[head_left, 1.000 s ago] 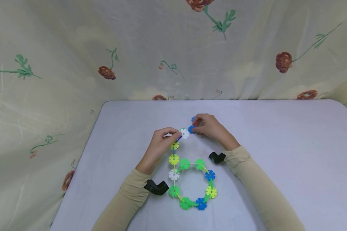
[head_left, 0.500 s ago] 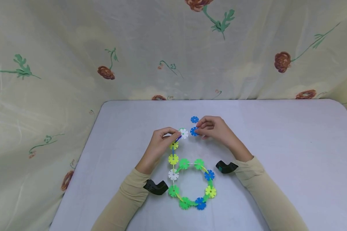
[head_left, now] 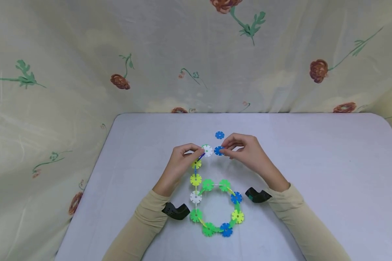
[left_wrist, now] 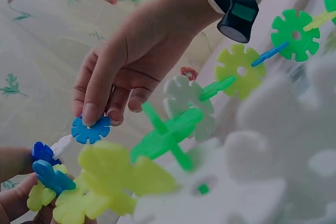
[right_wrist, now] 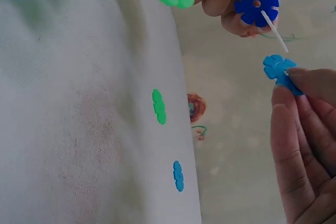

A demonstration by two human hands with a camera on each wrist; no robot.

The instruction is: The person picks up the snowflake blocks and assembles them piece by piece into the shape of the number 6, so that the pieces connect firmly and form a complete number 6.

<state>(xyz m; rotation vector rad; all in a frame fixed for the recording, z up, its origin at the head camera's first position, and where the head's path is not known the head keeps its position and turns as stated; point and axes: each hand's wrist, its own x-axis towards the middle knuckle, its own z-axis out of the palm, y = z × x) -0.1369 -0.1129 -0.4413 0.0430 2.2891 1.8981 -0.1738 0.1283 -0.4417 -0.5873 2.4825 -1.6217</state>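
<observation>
My left hand [head_left: 181, 165] pinches the upper end of a chain of slotted plastic discs, at a dark blue disc [right_wrist: 256, 3]. A white disc [head_left: 207, 150] sticks out from this end and shows edge-on in the right wrist view. Between the thumb and fingers of my right hand [head_left: 246, 152] is a lighter blue disc [head_left: 218, 150], just right of the white disc with a small gap between them. The chain runs down through yellow discs [head_left: 196, 179] into a ring of green, blue, yellow and white discs, including a green disc [head_left: 208, 185].
A loose blue disc [head_left: 219, 135] lies on the table [head_left: 313, 163] beyond my right hand. In the right wrist view a loose green disc [right_wrist: 159, 106] lies near the table edge. A flowered curtain [head_left: 156, 72] hangs behind the table.
My right hand has moved right and slightly nearer, its forearm swinging outward. The held blue disc has shifted a little, and the loose blue disc beyond is uncovered. My left hand stays put.
</observation>
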